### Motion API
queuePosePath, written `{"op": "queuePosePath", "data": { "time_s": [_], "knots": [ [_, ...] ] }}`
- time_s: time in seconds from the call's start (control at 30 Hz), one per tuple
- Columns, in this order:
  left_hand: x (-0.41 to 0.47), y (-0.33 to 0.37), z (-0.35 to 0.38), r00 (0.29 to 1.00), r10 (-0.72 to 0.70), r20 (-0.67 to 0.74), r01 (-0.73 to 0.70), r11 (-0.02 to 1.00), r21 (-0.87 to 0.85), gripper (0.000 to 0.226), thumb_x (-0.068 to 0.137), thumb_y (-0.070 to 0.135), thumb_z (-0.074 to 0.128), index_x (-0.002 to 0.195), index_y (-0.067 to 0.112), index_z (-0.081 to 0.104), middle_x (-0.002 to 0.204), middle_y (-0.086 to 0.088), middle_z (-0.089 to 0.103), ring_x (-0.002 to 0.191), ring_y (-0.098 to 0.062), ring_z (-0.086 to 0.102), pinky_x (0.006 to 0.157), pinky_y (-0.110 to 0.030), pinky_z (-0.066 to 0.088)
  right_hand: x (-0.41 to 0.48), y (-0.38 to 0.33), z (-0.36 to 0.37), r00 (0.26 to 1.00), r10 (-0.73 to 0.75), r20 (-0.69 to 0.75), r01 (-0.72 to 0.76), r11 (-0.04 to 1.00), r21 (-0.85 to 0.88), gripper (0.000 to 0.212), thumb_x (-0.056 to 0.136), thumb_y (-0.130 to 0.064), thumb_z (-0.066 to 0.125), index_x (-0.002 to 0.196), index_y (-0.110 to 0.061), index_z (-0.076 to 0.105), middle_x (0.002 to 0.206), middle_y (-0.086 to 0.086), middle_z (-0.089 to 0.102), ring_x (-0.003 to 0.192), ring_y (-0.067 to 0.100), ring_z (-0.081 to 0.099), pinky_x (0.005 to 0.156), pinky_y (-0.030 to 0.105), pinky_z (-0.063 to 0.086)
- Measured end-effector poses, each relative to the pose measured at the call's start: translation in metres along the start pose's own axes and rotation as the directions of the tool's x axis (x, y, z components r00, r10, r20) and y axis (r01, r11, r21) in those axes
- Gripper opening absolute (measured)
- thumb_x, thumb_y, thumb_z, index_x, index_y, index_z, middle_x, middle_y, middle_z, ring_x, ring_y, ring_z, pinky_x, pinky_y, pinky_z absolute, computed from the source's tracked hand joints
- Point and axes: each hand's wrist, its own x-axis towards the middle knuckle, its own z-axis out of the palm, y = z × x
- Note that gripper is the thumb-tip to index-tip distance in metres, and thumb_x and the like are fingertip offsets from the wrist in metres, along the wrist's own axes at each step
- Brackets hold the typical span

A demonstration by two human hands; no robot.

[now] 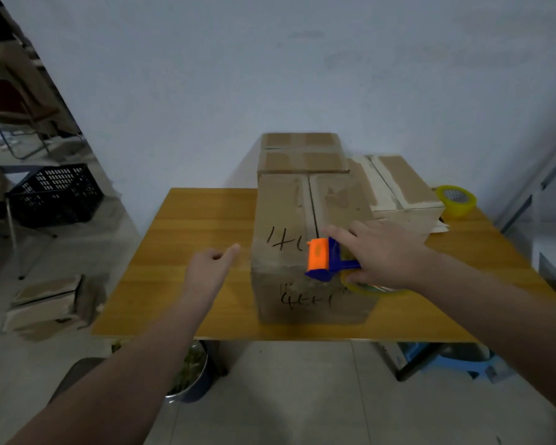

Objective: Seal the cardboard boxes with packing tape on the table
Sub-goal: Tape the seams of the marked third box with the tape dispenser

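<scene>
A brown cardboard box (pixel 289 220) with black handwriting stands at the front middle of the wooden table (pixel 199 226), its top flaps meeting along a dark seam. My right hand (pixel 382 252) grips a blue and orange tape dispenser (pixel 323 260) with a yellowish roll, held at the box's near top edge by the seam. My left hand (pixel 211 264) hovers just left of the box, fingers loosely curled, holding nothing. A second box (pixel 302 152) sits behind the first, and a third, pale box (pixel 402 187) lies to the right.
A spare yellow tape roll (pixel 456 200) lies at the table's back right. On the floor are flattened cardboard (pixel 49 306) at the left, a black crate (pixel 57 194) further back, a metal pot (pixel 190 374) under the table and a blue stool (pixel 456 361).
</scene>
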Motion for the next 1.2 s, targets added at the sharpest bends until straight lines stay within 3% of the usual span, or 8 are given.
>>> {"op": "queuePosePath", "data": {
  "time_s": [0.07, 0.13, 0.3, 0.53, 0.83, 1.2],
  "knots": [
    [0.001, -0.013, 0.0, 0.997, 0.047, -0.064, -0.045, 0.999, 0.024, 0.052, 0.087, 0.052, 0.058, 0.059, 0.017, 0.033, 0.057, -0.005, 0.027, 0.053, -0.024, 0.03, 0.06, -0.047, 0.032, 0.005, -0.007, -0.008, 1.0, -0.003, 0.006, 0.002, 1.0, 0.029, 0.087, 0.076, -0.058, 0.066, 0.137, -0.038, 0.007, 0.112, 0.004, 0.053, 0.088, 0.021, 0.053, 0.064, 0.028, 0.037],
    [0.004, -0.022, 0.0, 0.994, 0.067, -0.09, -0.063, 0.997, 0.054, 0.056, 0.086, 0.054, 0.057, 0.062, 0.019, 0.021, 0.059, -0.001, 0.02, 0.053, -0.021, 0.021, 0.057, -0.042, 0.024, 0.011, -0.016, -0.017, 0.999, -0.037, 0.037, 0.037, 0.999, -0.009, 0.075, 0.081, -0.053, 0.063, 0.134, -0.038, 0.013, 0.11, 0.006, 0.051, 0.086, 0.023, 0.052, 0.064, 0.03, 0.039],
    [0.013, -0.035, 0.002, 0.989, 0.063, -0.131, -0.053, 0.996, 0.074, 0.051, 0.087, 0.054, 0.056, 0.061, 0.022, 0.025, 0.058, 0.001, 0.025, 0.05, -0.018, 0.025, 0.05, -0.029, 0.022, 0.025, -0.043, -0.027, 0.993, -0.117, 0.023, 0.119, 0.981, -0.152, 0.047, 0.09, -0.037, 0.057, 0.131, -0.036, 0.034, 0.112, 0.006, 0.051, 0.098, 0.025, 0.051, 0.076, 0.035, 0.037],
    [0.022, -0.046, 0.006, 0.996, 0.04, -0.082, -0.037, 0.998, 0.046, 0.041, 0.083, 0.057, 0.058, 0.078, 0.017, 0.048, 0.067, 0.001, 0.046, 0.059, -0.015, 0.044, 0.051, -0.028, 0.032, 0.033, -0.049, -0.03, 0.994, -0.088, 0.067, 0.101, 0.97, -0.22, 0.05, 0.09, -0.041, 0.057, 0.136, -0.04, 0.038, 0.118, 0.006, 0.051, 0.106, 0.024, 0.048, 0.084, 0.038, 0.039],
    [0.027, -0.048, 0.009, 0.995, 0.074, -0.068, -0.075, 0.997, -0.024, 0.049, 0.082, 0.058, 0.059, 0.061, 0.024, 0.032, 0.057, 0.005, 0.034, 0.051, -0.014, 0.032, 0.051, -0.029, 0.026, 0.035, -0.054, -0.027, 0.993, -0.021, 0.119, 0.043, 0.98, -0.192, 0.057, 0.087, -0.045, 0.06, 0.138, -0.042, 0.037, 0.122, 0.005, 0.05, 0.109, 0.024, 0.048, 0.084, 0.037, 0.037],
    [0.034, -0.06, 0.013, 0.999, -0.004, -0.041, 0.005, 1.0, 0.016, 0.05, 0.084, 0.059, 0.058, 0.063, 0.02, 0.033, 0.056, 0.003, 0.033, 0.05, -0.015, 0.033, 0.05, -0.03, 0.026, 0.042, -0.06, -0.03, 0.982, -0.013, 0.19, 0.052, 0.978, -0.202, 0.055, 0.088, -0.046, 0.058, 0.139, -0.04, 0.037, 0.122, 0.005, 0.05, 0.108, 0.024, 0.05, 0.082, 0.036, 0.037]
  ]
}}
